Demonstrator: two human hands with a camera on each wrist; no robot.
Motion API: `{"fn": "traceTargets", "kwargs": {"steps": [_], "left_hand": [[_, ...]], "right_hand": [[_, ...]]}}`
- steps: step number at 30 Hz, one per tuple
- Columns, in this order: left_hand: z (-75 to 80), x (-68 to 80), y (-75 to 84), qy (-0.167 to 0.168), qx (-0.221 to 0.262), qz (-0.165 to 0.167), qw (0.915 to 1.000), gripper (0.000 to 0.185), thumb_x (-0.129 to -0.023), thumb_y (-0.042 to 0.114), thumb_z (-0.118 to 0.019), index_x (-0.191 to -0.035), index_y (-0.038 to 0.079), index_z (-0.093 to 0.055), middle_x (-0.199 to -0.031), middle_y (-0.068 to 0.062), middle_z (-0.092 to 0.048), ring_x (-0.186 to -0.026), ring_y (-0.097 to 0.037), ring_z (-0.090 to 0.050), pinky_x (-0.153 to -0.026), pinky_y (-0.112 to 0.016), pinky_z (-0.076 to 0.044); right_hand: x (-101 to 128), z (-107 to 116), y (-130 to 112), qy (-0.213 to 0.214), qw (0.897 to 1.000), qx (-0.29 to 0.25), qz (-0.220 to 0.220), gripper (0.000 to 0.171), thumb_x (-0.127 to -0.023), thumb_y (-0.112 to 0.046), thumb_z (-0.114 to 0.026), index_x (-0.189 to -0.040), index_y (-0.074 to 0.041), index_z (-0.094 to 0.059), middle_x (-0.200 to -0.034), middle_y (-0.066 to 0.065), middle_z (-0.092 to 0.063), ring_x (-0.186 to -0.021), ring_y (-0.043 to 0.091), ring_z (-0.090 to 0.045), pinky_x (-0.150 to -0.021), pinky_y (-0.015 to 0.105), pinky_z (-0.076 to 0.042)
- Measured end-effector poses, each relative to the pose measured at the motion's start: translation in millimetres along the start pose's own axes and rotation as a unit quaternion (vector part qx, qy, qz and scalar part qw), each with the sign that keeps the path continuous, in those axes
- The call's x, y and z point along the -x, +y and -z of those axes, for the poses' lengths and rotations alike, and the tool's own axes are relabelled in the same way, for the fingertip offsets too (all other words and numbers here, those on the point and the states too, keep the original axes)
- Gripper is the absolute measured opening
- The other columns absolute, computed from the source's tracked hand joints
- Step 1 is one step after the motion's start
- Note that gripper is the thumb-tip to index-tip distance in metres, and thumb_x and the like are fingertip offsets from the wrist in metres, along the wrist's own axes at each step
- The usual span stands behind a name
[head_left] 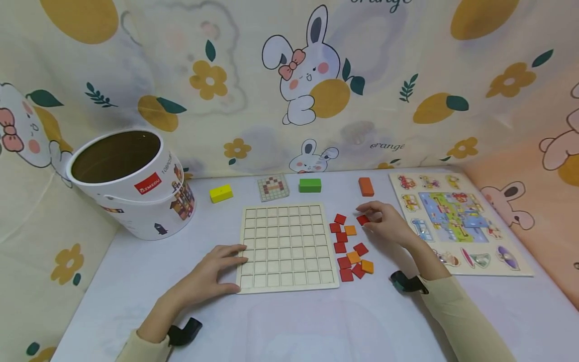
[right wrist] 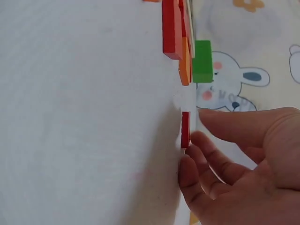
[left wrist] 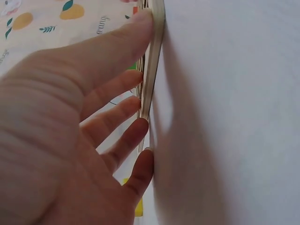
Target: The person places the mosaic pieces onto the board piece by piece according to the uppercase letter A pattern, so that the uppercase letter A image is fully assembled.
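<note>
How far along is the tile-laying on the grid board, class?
Done: nothing is laid; every cell of the grid board looks bare. In hand: the left hand steadies the board's left edge, while the right hand touches a red tile on the table. Left: the loose red and orange tiles lie beside the board, with the pattern card behind it.

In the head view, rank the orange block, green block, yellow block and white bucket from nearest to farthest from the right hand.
From the right hand:
1. Orange block, just behind it.
2. Green block, back centre.
3. Yellow block, back left.
4. White bucket, far left.
</note>
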State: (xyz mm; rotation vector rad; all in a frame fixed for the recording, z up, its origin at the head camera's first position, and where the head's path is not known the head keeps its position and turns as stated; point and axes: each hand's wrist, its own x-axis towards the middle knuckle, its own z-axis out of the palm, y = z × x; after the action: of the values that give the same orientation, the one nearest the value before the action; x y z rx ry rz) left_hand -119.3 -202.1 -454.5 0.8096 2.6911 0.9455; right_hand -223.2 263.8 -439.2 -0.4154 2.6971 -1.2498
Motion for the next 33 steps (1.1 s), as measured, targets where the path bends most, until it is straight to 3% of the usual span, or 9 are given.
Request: {"fn": "traceTargets", "kwargs": {"steps": [3,8,15,20,25,33], "left_hand": [[-1.1,0.1,-2.9,0.002,0.017,-0.001,0.9999,0.064,-0.079,0.033,-0.084,-0.136,0.014,-0.062,-0.154,-0.003,-0.042,-0.140,-0.030,-0.037,-0.111,-0.057,-0.033],[-2.1,-1.5,-4.5,0.002,0.026,-0.011,0.9996,0.063,-0.079,0.031,-0.084,-0.136,0.015,-0.062,-0.154,-0.003,-0.042,-0.139,-0.030,-0.037,-0.110,-0.058,-0.033],[-2.1,-1.9,-4.4,0.002,0.031,-0.014,0.9994,0.058,-0.079,0.028,-0.084,-0.133,0.018,-0.064,-0.153,-0.004,-0.043,-0.139,-0.031,-0.036,-0.110,-0.060,-0.032],[-1.6,-0.7,-3.4,0.004,0.033,-0.003,0.9994,0.057,-0.079,0.030,-0.085,-0.131,0.021,-0.065,-0.153,-0.003,-0.043,-0.139,-0.030,-0.037,-0.110,-0.060,-0.031],[-1.3,0.6,-4.3,0.005,0.034,-0.004,0.9994,0.055,-0.079,0.031,-0.084,-0.130,0.023,-0.065,-0.153,-0.003,-0.042,-0.139,-0.031,-0.037,-0.109,-0.062,-0.031],[-2.1,1.1,-5.0,0.012,0.046,-0.017,0.9987,0.045,-0.080,0.030,-0.084,-0.121,0.024,-0.069,-0.153,-0.005,-0.043,-0.138,-0.034,-0.037,-0.109,-0.065,-0.029]], "right_hand": [[-1,0,3,-0.007,1.000,0.003,0.006,0.036,-0.089,0.007,-0.063,-0.125,0.004,-0.059,-0.123,0.021,-0.062,-0.104,0.035,-0.054,-0.079,0.025,-0.051],[-1,0,4,-0.011,0.999,0.032,0.005,0.030,-0.089,0.009,-0.063,-0.118,0.002,-0.062,-0.118,0.018,-0.062,-0.105,0.033,-0.053,-0.091,0.039,-0.049],[-3,2,-2,-0.018,0.998,0.068,-0.001,0.024,-0.088,0.010,-0.064,-0.111,0.001,-0.065,-0.103,0.014,-0.061,-0.095,0.030,-0.052,-0.083,0.039,-0.049],[-20,-1,-24,-0.013,0.998,0.058,0.012,0.019,-0.089,0.009,-0.063,-0.106,0.002,-0.067,-0.102,0.015,-0.064,-0.094,0.031,-0.056,-0.084,0.041,-0.051],[-54,-23,-57,-0.056,0.996,0.020,0.060,0.018,-0.091,0.003,-0.065,-0.108,0.003,-0.067,-0.100,0.014,-0.065,-0.089,0.028,-0.058,-0.079,0.034,-0.052],[-104,-82,-96,-0.123,0.984,-0.043,0.120,0.018,-0.089,0.009,-0.064,-0.107,0.007,-0.068,-0.096,0.015,-0.065,-0.089,0.025,-0.060,-0.079,0.033,-0.054]]}}
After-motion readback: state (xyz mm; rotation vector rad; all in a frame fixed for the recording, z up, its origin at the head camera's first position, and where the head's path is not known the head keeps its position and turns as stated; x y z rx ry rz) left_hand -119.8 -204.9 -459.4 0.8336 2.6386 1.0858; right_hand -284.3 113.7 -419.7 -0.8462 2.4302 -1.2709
